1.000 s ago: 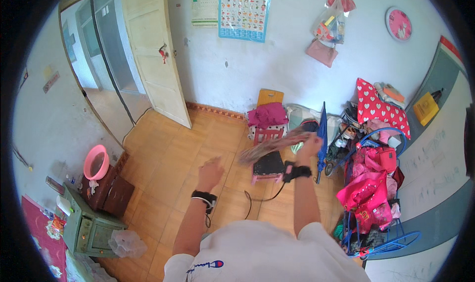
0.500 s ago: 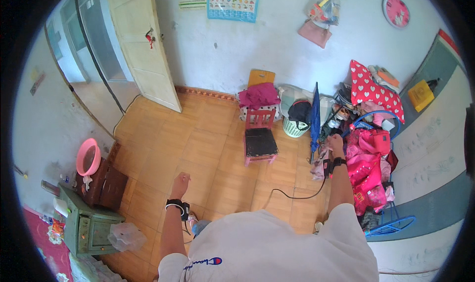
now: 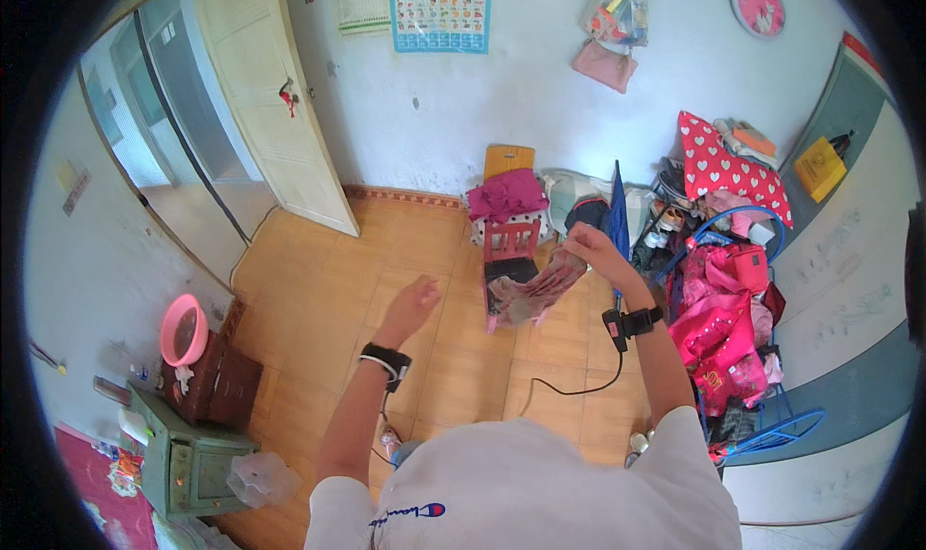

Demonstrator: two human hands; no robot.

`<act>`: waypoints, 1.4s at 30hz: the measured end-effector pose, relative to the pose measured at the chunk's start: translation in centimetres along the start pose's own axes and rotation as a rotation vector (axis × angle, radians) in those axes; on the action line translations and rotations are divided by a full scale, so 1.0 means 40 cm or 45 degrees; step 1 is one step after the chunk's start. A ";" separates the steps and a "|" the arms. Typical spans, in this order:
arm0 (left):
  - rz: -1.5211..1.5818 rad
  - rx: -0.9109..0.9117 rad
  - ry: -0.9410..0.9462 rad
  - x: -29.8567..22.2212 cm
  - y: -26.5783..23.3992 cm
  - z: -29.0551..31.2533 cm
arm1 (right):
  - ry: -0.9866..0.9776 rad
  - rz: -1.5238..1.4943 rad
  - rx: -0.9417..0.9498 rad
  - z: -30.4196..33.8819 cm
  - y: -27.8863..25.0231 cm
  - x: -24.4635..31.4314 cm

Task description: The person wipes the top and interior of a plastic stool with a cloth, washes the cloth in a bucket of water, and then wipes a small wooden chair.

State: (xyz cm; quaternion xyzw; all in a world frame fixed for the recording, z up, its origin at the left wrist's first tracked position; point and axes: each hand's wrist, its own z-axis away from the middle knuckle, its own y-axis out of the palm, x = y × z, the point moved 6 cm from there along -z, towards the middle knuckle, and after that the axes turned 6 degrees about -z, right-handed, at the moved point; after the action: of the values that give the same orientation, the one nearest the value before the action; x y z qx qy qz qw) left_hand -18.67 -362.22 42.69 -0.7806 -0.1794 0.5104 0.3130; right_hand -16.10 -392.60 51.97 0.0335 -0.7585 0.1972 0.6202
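Note:
My right hand (image 3: 588, 246) is closed on one end of a thin grey-pink cloth (image 3: 546, 288). From my fingers the cloth trails to the left, swung out in the air, and it hides part of the small pink chair (image 3: 511, 240) with a dark seat. Whether the cloth touches the chair, I cannot tell. My left hand (image 3: 412, 309) is raised over the floor to the left of the chair. Its fingers are curled in, with nothing visible in them. Both wrists wear black bands with small boxes and cables.
A blue folding chair frame (image 3: 786, 434) heaped with pink clothes (image 3: 714, 328) stands at the right. Beside it are a closed blue umbrella (image 3: 618, 222) and a heart-patterned pillow (image 3: 728, 169). At left, a pink basin (image 3: 183, 330) sits near a green cabinet (image 3: 198, 468).
My right hand has moved left and up, away from the clothes pile, bringing the cloth across in front of the chair. My left hand has risen and shifted right. The view has tilted slightly.

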 end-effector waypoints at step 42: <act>-0.343 0.556 0.213 0.205 0.264 -0.771 | 0.241 0.502 0.331 -0.550 -0.368 -0.273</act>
State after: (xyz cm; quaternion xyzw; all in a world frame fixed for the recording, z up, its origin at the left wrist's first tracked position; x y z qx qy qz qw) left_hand 12.37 -374.54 38.72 -0.7032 -0.1409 0.4242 0.5529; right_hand 11.17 -400.75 48.70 -0.0544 -0.6572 0.4125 0.6285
